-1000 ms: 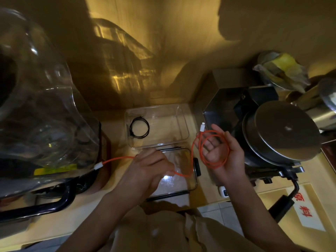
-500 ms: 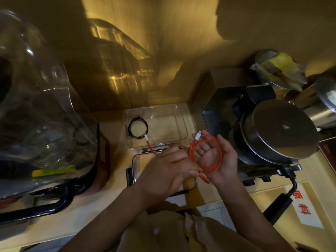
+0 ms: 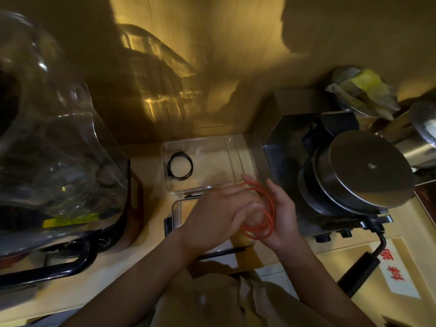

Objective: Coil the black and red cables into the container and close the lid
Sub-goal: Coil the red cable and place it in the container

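Note:
A clear rectangular container (image 3: 236, 149) stands open on the counter against the wall, with the coiled black cable (image 3: 180, 166) lying in its left part. Its clear lid (image 3: 177, 208) lies flat just in front, mostly under my hands. The red cable (image 3: 265, 210) is wound into a loop around the fingers of my right hand (image 3: 282, 215), which is held upright over the lid's right side. My left hand (image 3: 219, 215) presses against the loop from the left, fingers closed on the coil. Both cable ends are hidden between my hands.
A large clear blender jug (image 3: 47, 138) on a dark base fills the left. A metal appliance with a round steel lid (image 3: 368, 171) and a black handle (image 3: 358, 274) stands on the right. A crumpled bag (image 3: 363, 90) lies behind it. A label (image 3: 396, 272) is stuck at the right front.
The loose red tail that ran left across the lid has been wound in; the whole red cable is now a loop between my hands. My left hand moved right against my right.

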Motion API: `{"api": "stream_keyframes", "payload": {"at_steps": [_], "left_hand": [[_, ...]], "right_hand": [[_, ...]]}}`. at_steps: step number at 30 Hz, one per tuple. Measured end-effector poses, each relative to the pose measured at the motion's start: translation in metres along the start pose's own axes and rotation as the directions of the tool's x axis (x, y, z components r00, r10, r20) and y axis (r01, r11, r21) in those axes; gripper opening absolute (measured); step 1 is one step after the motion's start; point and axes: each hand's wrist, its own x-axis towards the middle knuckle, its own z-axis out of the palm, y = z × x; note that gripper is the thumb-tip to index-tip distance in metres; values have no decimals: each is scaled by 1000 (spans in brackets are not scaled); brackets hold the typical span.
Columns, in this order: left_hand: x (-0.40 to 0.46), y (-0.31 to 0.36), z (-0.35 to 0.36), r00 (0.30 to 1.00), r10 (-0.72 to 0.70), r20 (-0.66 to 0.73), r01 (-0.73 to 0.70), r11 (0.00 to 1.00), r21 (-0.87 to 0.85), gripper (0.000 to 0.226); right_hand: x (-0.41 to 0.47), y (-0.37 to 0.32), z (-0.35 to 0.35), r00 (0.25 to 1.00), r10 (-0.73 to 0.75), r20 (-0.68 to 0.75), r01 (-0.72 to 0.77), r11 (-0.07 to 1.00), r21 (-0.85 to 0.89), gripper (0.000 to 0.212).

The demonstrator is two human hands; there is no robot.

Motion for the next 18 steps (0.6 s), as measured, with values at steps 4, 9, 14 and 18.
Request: {"api": "stream_keyframes", "payload": {"at_steps": [4, 9, 14, 18], "left_hand": [[10, -1, -3, 997, -74, 7, 75, 997, -24, 21], [18, -8, -5, 991, -134, -17, 133, 990, -36, 19], [17, -17, -2, 986, -163, -26, 163, 986, -22, 13], [16, -25, -3, 982, -179, -61, 182, 983, 35, 28]], "right_hand": [[-1, 6, 7, 993, 90, 72, -91, 996, 22, 53], [-3, 12, 10, 988, 132, 79, -129, 991, -48, 61], [-5, 15, 11, 975, 189, 121, -175, 978, -117, 68], [-9, 16, 13, 961, 209, 181, -183, 972, -150, 60]]}}
